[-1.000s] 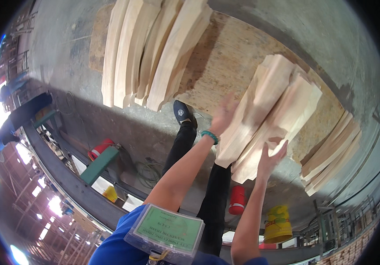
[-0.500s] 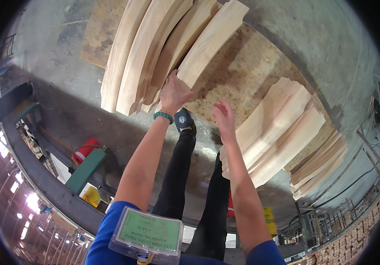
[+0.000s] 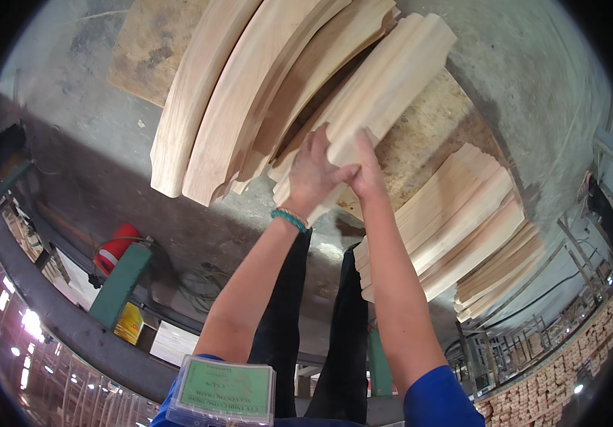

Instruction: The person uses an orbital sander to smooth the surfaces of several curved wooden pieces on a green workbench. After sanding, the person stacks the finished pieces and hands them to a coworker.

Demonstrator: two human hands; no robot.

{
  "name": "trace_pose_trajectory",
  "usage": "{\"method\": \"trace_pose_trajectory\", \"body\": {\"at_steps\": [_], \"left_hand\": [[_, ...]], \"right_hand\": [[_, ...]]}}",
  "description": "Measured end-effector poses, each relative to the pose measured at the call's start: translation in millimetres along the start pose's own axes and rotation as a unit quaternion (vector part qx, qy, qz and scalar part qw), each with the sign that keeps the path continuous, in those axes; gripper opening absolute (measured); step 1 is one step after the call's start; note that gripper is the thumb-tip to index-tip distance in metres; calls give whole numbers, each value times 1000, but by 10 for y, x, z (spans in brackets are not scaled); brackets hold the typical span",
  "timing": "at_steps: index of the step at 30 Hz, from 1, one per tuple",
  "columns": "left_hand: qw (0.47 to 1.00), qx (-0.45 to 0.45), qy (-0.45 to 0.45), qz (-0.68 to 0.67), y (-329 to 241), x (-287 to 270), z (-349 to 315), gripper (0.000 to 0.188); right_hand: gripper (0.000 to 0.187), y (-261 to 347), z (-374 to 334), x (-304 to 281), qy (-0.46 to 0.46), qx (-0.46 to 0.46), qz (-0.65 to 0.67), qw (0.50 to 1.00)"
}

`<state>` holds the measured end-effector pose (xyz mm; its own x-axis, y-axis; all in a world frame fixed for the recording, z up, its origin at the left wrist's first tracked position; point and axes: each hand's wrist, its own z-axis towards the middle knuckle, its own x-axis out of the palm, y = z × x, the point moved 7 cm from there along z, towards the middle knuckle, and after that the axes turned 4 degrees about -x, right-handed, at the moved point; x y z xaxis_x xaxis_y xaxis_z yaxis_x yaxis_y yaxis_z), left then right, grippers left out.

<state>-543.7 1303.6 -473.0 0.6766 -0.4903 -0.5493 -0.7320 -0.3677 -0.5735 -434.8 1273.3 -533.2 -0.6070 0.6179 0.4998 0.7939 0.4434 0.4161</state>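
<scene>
A pale, curved wooden piece with shaped ends lies between my two hands, its far end pointing up and to the right. Over its near left edge my left hand is closed, a green bracelet on the wrist. My right hand grips the opposite edge, and the two thumbs nearly meet on top. Left of it stand several similar curved wooden pieces, side by side. A dark gap separates the held piece from its nearest neighbour at the far end. The undersides of my fingers are hidden.
More shaped wooden pieces are stacked to the right, with a thinner stack beyond. A stained plywood sheet lies under the wood. At the lower left are a green metal bar and a red object.
My right hand has come in from the right and closed on the wooden piece. That piece has shifted right, away from the row, with my left hand on it.
</scene>
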Motion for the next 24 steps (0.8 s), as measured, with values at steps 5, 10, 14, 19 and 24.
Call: {"method": "trace_pose_trajectory", "body": {"at_steps": [5, 10, 14, 19, 24], "left_hand": [[992, 68, -78, 74, -161, 290, -240, 105], [994, 48, -64, 70, -181, 447, -273, 108], [995, 43, -61, 68, -139, 449, -284, 109], [998, 54, -29, 15, -190, 446, -268, 103], [991, 82, -100, -11, -95, 115, 29, 85]], "right_hand": [[65, -8, 60, -523, 23, 29, 40, 999], [85, -11, 110, -718, 59, 33, 9, 998], [90, -53, 137, -734, 67, 22, -25, 997], [91, 38, 111, -749, 76, 22, -20, 997], [57, 36, -57, -554, -72, -12, -18, 997]]}}
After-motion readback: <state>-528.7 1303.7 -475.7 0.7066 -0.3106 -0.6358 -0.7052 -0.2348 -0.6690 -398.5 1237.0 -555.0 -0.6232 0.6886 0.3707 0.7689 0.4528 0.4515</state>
